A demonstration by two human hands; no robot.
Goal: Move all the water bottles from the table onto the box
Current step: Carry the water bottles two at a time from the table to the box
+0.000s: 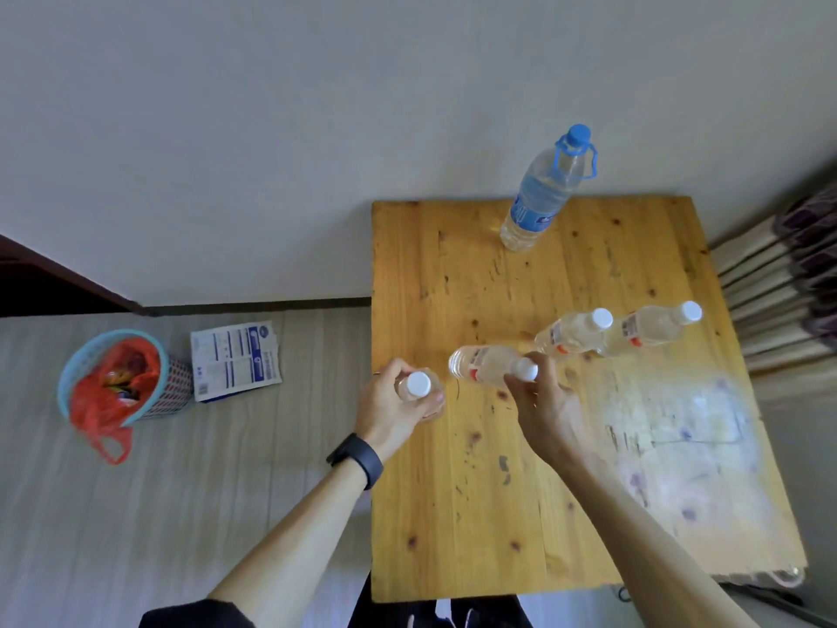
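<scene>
On the wooden table (pixel 566 446) stand several small clear water bottles with white caps. My left hand (pixel 394 410) grips one of them, the left bottle (pixel 419 386), near the table's left edge. My right hand (pixel 543 405) holds a tilted bottle (pixel 487 364) by its cap end, its base pointing left. Two more small bottles (pixel 573 333) (pixel 652 327) stand just right of it. A large bottle with a blue cap and label (pixel 539 197) stands at the table's far edge. A flat white and blue box (pixel 235 360) lies on the floor to the left.
A blue basket with a red plastic bag (pixel 120 378) sits on the floor, left of the box. A wall runs behind the table. Folded bedding or slats (pixel 779 292) lie to the table's right. A black wristband is on my left wrist.
</scene>
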